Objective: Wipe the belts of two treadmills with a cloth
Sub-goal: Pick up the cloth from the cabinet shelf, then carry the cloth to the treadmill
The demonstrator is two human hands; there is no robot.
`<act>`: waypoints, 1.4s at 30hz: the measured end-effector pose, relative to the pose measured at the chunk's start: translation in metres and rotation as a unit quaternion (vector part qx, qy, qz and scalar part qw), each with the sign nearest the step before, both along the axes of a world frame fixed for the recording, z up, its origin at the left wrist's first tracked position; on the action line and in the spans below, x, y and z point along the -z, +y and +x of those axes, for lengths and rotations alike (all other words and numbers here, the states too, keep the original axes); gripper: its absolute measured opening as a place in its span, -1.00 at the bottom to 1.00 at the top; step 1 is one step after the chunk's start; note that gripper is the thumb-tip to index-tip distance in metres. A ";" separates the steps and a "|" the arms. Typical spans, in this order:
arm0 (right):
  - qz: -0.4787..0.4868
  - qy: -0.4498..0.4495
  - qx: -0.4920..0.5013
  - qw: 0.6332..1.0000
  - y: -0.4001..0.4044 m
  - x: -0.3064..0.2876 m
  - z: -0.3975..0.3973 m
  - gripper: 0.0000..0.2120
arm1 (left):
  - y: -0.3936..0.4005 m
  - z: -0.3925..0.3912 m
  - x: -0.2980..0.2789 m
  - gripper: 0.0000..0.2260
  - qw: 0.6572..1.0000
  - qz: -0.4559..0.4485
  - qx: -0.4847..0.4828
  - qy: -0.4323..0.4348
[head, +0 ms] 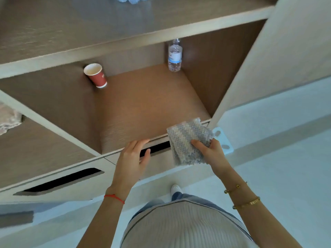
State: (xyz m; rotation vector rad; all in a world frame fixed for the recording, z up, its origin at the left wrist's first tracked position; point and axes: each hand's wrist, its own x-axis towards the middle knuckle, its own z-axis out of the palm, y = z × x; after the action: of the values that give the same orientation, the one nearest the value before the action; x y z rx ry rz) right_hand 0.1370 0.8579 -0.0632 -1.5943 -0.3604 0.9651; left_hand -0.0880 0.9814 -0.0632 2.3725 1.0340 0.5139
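Right fingers [200,144] pinch the folded cloth [189,142], held just over the shelf's [143,108] front right corner. Left hand [132,158] hangs loosely spread beside it, holding nothing. No treadmill in sight, so guessing the cloth gets carried off right-handed.

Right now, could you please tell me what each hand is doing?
Left hand: open, fingers straight, holding nothing.
Right hand: gripping the folded grey cloth.
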 end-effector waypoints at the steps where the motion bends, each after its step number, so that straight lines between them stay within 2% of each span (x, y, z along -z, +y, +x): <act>1: 0.000 0.008 0.017 1.000 -0.011 0.001 -0.008 -0.85 | -0.002 -0.002 0.000 -0.73 1.000 0.004 0.025 -0.001; 7: 0.003 0.052 0.147 0.988 -0.080 -0.001 -0.065 -0.76 | -0.017 -0.012 -0.005 -0.73 0.987 0.017 0.163 0.002; 12: -0.009 0.071 0.268 0.961 -0.146 0.000 -0.122 -0.63 | -0.046 -0.017 -0.014 -0.70 0.964 0.020 0.264 0.012; 16: -0.026 0.065 0.358 0.931 -0.198 -0.001 -0.159 -0.60 | -0.079 -0.009 -0.022 -0.71 0.938 0.018 0.346 0.022; 21: -0.022 0.055 0.468 0.882 -0.263 -0.004 -0.196 -0.81 | -0.130 0.012 -0.029 -0.70 0.893 0.029 0.448 0.028; 24: -0.027 0.059 0.529 0.846 -0.303 -0.002 -0.216 -0.71 | -0.169 0.028 -0.029 -0.71 0.864 0.037 0.502 0.028; 30: -0.023 0.062 0.657 0.751 -0.400 0.002 -0.254 -0.90 | -0.277 0.065 -0.027 -0.73 0.791 0.049 0.610 0.018; 35: -0.024 0.069 0.735 0.674 -0.503 -0.003 -0.279 -0.79 | -0.403 0.090 -0.033 -0.74 0.728 0.037 0.685 0.003; 42: 0.008 0.037 0.779 0.626 -0.652 -0.019 -0.302 -0.81 | -0.583 0.105 -0.037 -0.74 0.658 0.026 0.752 -0.021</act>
State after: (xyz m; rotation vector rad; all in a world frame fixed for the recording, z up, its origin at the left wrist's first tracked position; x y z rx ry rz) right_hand -0.1646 0.2061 -0.0445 -1.1769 1.0101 -0.3801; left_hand 0.0169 0.3985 -0.0260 2.2966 -1.1083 -0.0928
